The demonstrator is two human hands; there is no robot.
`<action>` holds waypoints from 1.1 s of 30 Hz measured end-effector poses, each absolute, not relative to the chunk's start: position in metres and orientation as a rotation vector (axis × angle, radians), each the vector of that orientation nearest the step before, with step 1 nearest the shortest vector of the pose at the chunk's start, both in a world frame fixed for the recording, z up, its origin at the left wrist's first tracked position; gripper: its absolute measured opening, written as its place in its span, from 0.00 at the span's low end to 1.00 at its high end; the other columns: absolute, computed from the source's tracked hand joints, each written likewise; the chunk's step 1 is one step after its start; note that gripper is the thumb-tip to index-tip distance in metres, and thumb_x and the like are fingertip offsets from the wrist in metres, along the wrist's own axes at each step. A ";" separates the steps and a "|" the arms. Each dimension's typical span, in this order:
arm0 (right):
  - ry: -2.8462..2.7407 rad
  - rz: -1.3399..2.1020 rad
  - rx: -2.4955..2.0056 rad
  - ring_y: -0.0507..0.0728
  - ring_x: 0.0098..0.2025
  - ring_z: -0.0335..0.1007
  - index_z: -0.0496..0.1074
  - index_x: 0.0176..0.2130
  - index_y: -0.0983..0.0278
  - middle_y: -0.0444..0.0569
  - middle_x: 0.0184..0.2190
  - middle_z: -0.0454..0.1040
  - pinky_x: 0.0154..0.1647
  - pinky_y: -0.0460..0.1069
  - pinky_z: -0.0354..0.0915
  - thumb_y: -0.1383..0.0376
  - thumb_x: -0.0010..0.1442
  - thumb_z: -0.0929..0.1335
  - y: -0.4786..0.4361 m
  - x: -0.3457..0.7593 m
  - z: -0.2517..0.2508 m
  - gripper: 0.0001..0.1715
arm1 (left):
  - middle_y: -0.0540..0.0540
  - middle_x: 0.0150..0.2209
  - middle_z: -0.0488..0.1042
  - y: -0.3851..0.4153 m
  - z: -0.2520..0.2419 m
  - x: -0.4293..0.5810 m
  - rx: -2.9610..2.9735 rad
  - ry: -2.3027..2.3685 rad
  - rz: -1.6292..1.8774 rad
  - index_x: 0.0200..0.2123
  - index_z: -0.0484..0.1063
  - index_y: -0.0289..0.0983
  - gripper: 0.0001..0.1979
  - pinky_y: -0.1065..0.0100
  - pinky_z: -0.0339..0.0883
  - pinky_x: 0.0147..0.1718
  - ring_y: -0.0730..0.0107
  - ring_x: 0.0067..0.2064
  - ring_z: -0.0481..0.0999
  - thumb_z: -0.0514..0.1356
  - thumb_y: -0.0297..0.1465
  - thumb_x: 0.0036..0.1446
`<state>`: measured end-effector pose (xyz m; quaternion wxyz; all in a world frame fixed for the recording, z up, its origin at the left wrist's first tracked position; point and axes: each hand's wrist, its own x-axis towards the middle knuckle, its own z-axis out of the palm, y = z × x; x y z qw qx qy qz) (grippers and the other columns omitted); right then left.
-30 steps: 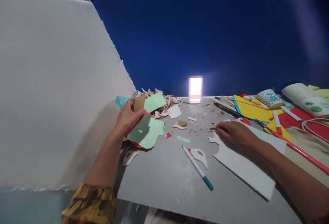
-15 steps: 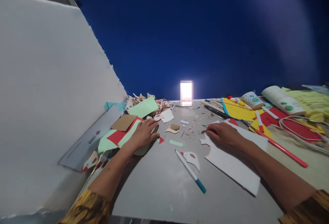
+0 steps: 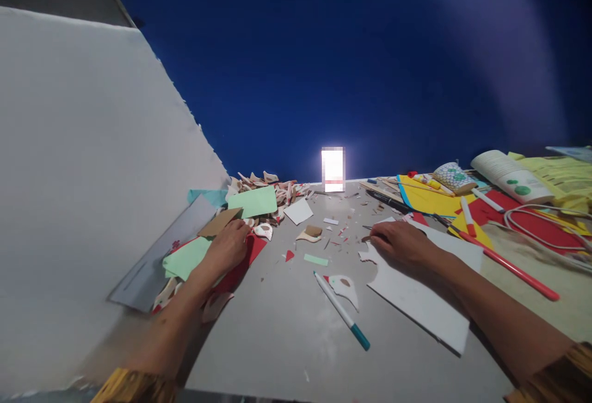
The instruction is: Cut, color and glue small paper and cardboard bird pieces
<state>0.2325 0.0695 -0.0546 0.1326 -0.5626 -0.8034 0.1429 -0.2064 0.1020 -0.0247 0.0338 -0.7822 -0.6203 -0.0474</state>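
Under left hand (image 3: pixel 229 245), flat red paper sheet (image 3: pixel 256 249); under right hand (image 3: pixel 398 240), flat notched white board (image 3: pixel 430 318); cannot tell either grip; apparently sorting; calling for light touch.

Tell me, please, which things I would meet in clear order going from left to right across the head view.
Left hand → small red triangle → teal-capped marker → right hand → patterned cup → white cylinder with green spots.
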 end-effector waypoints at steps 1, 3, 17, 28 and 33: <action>-2.333 0.417 -1.632 0.58 0.36 0.74 0.80 0.37 0.62 0.52 0.37 0.82 0.34 0.50 0.57 0.60 0.68 0.63 0.069 0.232 -0.054 0.18 | 0.39 0.40 0.79 0.103 -0.021 -0.204 -2.400 -1.931 -0.148 0.31 0.76 0.40 0.08 0.59 0.70 0.48 0.53 0.46 0.78 0.57 0.24 0.54; -2.333 0.422 -1.626 0.58 0.36 0.74 0.80 0.37 0.62 0.52 0.36 0.82 0.34 0.50 0.56 0.60 0.68 0.63 0.069 0.232 -0.053 0.18 | 0.40 0.40 0.80 0.104 -0.013 -0.199 -2.390 -1.974 -0.182 0.33 0.76 0.39 0.09 0.61 0.69 0.45 0.55 0.44 0.78 0.55 0.26 0.57; -2.265 0.325 -1.673 0.57 0.35 0.73 0.78 0.36 0.61 0.51 0.35 0.81 0.33 0.50 0.54 0.62 0.68 0.63 0.065 0.229 -0.051 0.15 | 0.30 0.48 0.80 0.195 0.010 -0.078 -2.110 -2.091 -0.344 0.53 0.73 0.34 0.16 0.57 0.68 0.48 0.45 0.55 0.77 0.58 0.33 0.64; -1.631 0.363 -1.557 0.56 0.29 0.74 0.76 0.37 0.61 0.48 0.28 0.80 0.33 0.49 0.64 0.58 0.63 0.64 0.089 0.261 -0.041 0.14 | 0.34 0.48 0.81 0.243 0.022 -0.112 -2.000 -2.230 -0.725 0.55 0.72 0.37 0.19 0.55 0.70 0.47 0.48 0.49 0.79 0.55 0.32 0.62; -1.320 0.535 -1.500 0.55 0.22 0.70 0.75 0.34 0.62 0.47 0.24 0.78 0.27 0.49 0.66 0.55 0.57 0.66 0.089 0.264 -0.029 0.15 | 0.42 0.41 0.81 0.250 0.031 -0.131 -1.959 -2.279 -0.844 0.49 0.74 0.39 0.19 0.61 0.70 0.46 0.55 0.45 0.79 0.61 0.30 0.53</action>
